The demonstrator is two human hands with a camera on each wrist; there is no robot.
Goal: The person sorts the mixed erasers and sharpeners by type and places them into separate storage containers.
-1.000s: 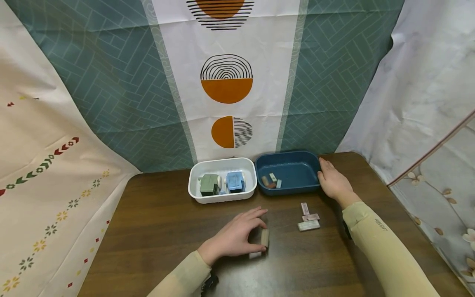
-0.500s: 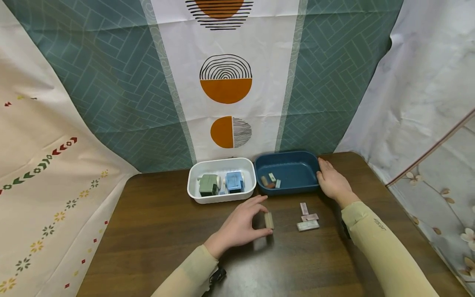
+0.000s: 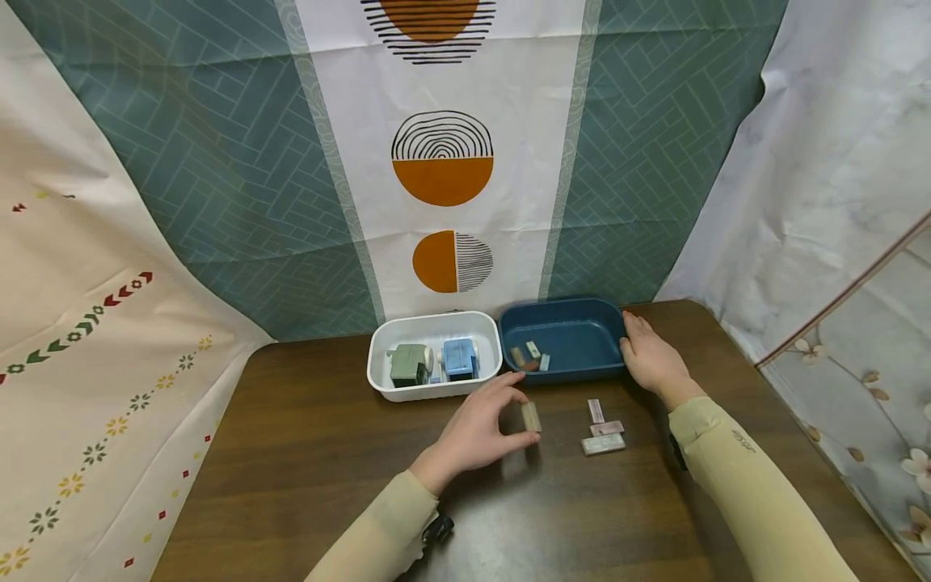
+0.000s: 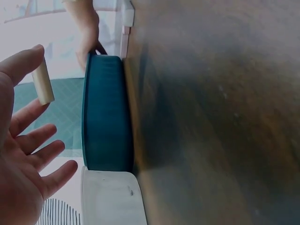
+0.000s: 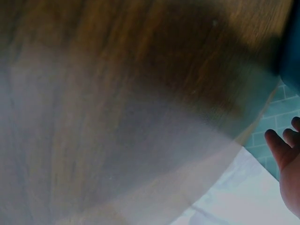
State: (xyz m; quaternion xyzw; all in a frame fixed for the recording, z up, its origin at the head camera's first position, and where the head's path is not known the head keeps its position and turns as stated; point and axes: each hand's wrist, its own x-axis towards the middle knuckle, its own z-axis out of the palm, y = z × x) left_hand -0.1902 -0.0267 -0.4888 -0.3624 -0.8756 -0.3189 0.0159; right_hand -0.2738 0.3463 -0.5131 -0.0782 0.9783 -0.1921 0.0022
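Observation:
My left hand (image 3: 482,427) pinches a small beige oblong block (image 3: 531,417) between thumb and index finger, above the table. In the left wrist view, the block (image 4: 43,83) tilts between the two fingertips and the other fingers are spread. My right hand (image 3: 657,360) lies with extended fingers against the right end of the dark blue tray (image 3: 582,373). Only part of this hand (image 5: 288,164) appears in the right wrist view. Several small blocks (image 3: 532,349) lie at the left end inside the blue tray.
Left of the blue tray stands a white tray (image 3: 389,394) holding a green boxy object (image 3: 410,362) and a blue one (image 3: 459,357). Two small pinkish blocks (image 3: 607,428) and a whitish block (image 3: 603,444) lie on the wooden table (image 3: 305,469). Patterned cloths hang around it.
My left hand has carried the beige block up and away from me, toward the blue tray. A pale piece seen under that hand earlier is no longer visible. The right hand stays put.

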